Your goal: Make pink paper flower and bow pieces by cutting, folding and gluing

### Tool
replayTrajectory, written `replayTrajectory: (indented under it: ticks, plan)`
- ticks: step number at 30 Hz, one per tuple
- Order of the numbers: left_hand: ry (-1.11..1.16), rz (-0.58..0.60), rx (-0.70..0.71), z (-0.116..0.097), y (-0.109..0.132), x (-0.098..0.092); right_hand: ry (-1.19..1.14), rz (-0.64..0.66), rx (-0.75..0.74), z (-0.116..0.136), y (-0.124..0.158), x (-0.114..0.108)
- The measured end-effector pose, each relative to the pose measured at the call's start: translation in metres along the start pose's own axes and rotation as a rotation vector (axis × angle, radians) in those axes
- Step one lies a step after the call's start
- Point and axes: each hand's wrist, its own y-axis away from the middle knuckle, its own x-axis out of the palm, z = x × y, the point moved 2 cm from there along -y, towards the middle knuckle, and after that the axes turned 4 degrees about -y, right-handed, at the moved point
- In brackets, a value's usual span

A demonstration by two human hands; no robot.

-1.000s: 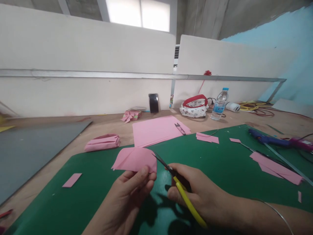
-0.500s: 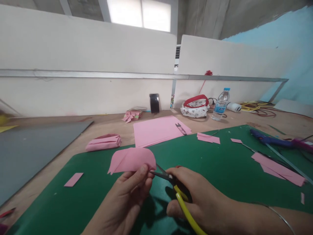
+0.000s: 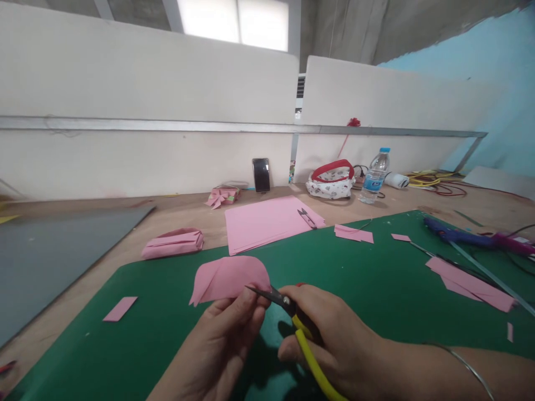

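A curved piece of pink paper (image 3: 232, 277), rounded at the top and notched at its left end, is pinched between the thumb and fingers of my left hand (image 3: 234, 328). My right hand (image 3: 334, 328) grips a pair of scissors (image 3: 307, 348) with yellow handles and dark blades. The blades lie at the paper's lower right edge, close to my left thumb. Both hands are above the green cutting mat (image 3: 167, 334). Part of the lower blade is hidden behind the paper and fingers.
Pink sheets (image 3: 267, 223) carry thread snips (image 3: 307, 218). A folded pink paper bundle (image 3: 173, 243), phone (image 3: 261, 175), white pouch (image 3: 330, 186) and water bottle (image 3: 374, 177) stand behind. Pink strips (image 3: 472, 284) and a glue gun (image 3: 463, 234) lie right, a small pink rectangle (image 3: 120, 309) left.
The scissors have moved in over the paper's right edge, and their blades have come closer together. The paper has shifted slightly right and down. The whole view has shifted a little.
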Motion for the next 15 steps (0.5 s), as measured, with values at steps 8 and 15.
replayTrajectory:
  ticks: [8, 15]
  plan:
    - [0.023, 0.042, 0.022, 0.0032, -0.0045, -0.0034, 0.025, 0.016, -0.031, -0.0039, -0.0032, 0.0008]
    - [0.047, 0.05, 0.014, 0.0048, -0.0037, -0.0037, 0.053, -0.006, -0.099, -0.0087, -0.0023, -0.0004]
